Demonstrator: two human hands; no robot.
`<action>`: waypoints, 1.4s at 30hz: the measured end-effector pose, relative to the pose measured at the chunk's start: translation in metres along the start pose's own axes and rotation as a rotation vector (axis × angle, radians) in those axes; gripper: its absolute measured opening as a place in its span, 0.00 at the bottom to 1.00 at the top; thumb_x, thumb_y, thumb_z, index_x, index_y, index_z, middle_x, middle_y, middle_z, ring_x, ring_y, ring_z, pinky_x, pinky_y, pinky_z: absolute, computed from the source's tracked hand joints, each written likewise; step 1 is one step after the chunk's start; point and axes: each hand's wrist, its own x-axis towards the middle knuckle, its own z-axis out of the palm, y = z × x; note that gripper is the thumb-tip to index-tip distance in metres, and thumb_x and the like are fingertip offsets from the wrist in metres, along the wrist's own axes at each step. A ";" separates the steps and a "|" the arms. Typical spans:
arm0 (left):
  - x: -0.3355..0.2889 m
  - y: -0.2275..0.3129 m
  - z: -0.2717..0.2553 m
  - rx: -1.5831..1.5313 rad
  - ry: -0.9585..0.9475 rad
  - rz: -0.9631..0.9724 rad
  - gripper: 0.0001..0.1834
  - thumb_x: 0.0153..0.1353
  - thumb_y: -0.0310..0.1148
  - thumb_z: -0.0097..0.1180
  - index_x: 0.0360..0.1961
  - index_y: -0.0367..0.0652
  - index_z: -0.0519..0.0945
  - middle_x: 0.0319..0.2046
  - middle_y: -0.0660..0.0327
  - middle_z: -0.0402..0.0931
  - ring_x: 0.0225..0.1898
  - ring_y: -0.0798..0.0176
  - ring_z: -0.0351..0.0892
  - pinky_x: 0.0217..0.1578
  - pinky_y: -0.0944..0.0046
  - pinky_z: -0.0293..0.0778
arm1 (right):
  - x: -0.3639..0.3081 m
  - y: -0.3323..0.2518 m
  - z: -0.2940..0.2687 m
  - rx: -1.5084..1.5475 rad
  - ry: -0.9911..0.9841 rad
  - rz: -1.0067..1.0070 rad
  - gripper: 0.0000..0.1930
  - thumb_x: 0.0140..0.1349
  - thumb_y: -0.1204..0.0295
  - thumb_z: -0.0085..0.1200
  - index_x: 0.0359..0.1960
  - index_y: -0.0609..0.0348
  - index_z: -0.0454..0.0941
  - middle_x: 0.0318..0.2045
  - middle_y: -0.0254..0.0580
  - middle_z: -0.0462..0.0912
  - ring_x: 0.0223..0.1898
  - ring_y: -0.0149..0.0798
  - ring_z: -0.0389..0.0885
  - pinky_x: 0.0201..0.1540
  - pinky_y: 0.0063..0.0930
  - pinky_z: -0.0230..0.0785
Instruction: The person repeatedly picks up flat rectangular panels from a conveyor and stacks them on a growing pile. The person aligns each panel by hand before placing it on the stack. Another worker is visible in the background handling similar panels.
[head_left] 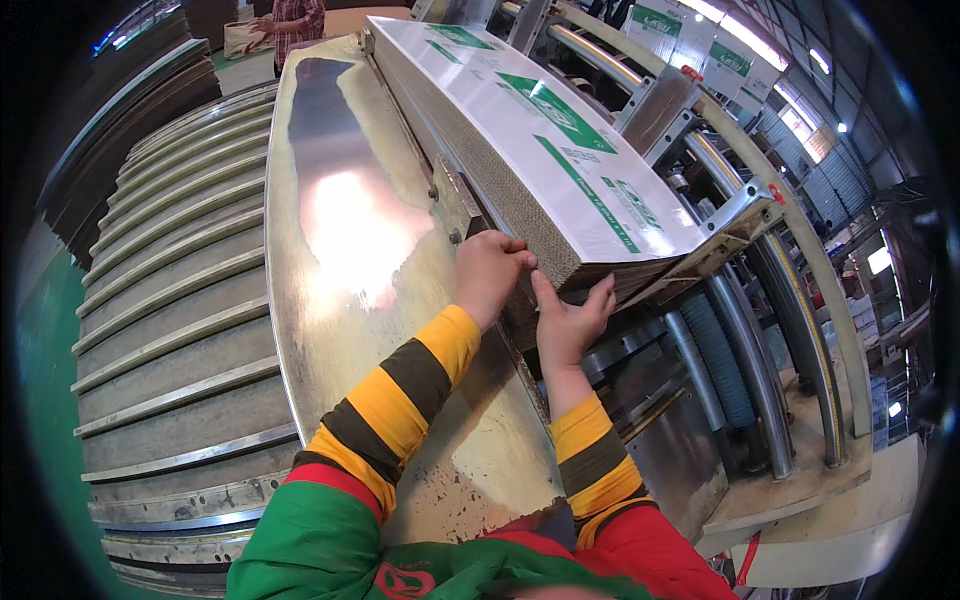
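A thick stack of corrugated cardboard sheets (545,120), glossy white with green print on top, lies in the machine. Its brown fluted edges (520,215) face my left side. My left hand (489,277) is closed, with its fingertips pinched together at the stack's near left edge, beside an upright metal guide plate (457,200). What those fingers hold, if anything, is hidden. At the near corner of the stack my right hand (572,325) has its thumb and fingers apart. The thumb is by the long side and the fingers are by the near end, below the top sheet.
A shiny metal table (430,430) runs along the left of the stack. Further left is a slatted conveyor (190,300), with piles of brown board (130,120) behind it. Machine rollers and rods (750,330) stand at right. Another person (298,25) is at the far end.
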 end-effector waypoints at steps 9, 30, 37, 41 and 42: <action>-0.012 -0.012 -0.001 0.104 -0.030 -0.002 0.08 0.45 0.28 0.66 0.26 0.34 0.84 0.25 0.48 0.81 0.31 0.46 0.82 0.34 0.54 0.76 | -0.016 -0.003 0.002 -0.075 -0.140 0.171 0.57 0.44 0.54 0.72 0.66 0.78 0.50 0.64 0.69 0.58 0.65 0.61 0.60 0.66 0.46 0.54; -0.106 -0.005 -0.069 0.279 -0.060 0.323 0.09 0.54 0.36 0.63 0.29 0.42 0.85 0.27 0.51 0.80 0.31 0.48 0.80 0.35 0.54 0.75 | -0.021 0.000 0.017 -0.141 -0.270 0.345 0.61 0.53 0.39 0.58 0.72 0.66 0.32 0.71 0.69 0.44 0.73 0.62 0.43 0.70 0.57 0.43; -0.133 0.006 -0.073 0.259 -0.086 0.382 0.08 0.53 0.34 0.63 0.28 0.40 0.84 0.26 0.52 0.80 0.31 0.49 0.79 0.35 0.55 0.75 | -0.020 -0.008 0.017 -0.198 -0.341 0.385 0.62 0.55 0.36 0.54 0.72 0.66 0.27 0.72 0.64 0.38 0.74 0.61 0.36 0.69 0.67 0.37; -0.156 0.014 -0.073 0.288 -0.185 0.453 0.07 0.53 0.34 0.63 0.28 0.42 0.84 0.26 0.54 0.80 0.31 0.50 0.79 0.36 0.55 0.75 | -0.019 -0.006 0.012 -0.158 -0.387 0.392 0.62 0.55 0.37 0.54 0.71 0.70 0.29 0.72 0.66 0.37 0.74 0.63 0.35 0.70 0.63 0.36; -0.162 0.016 -0.073 0.297 -0.224 0.489 0.07 0.53 0.34 0.63 0.28 0.42 0.85 0.26 0.54 0.80 0.31 0.50 0.79 0.36 0.55 0.75 | -0.019 -0.006 0.011 -0.168 -0.378 0.377 0.62 0.55 0.37 0.54 0.71 0.71 0.30 0.72 0.67 0.37 0.74 0.63 0.35 0.70 0.62 0.35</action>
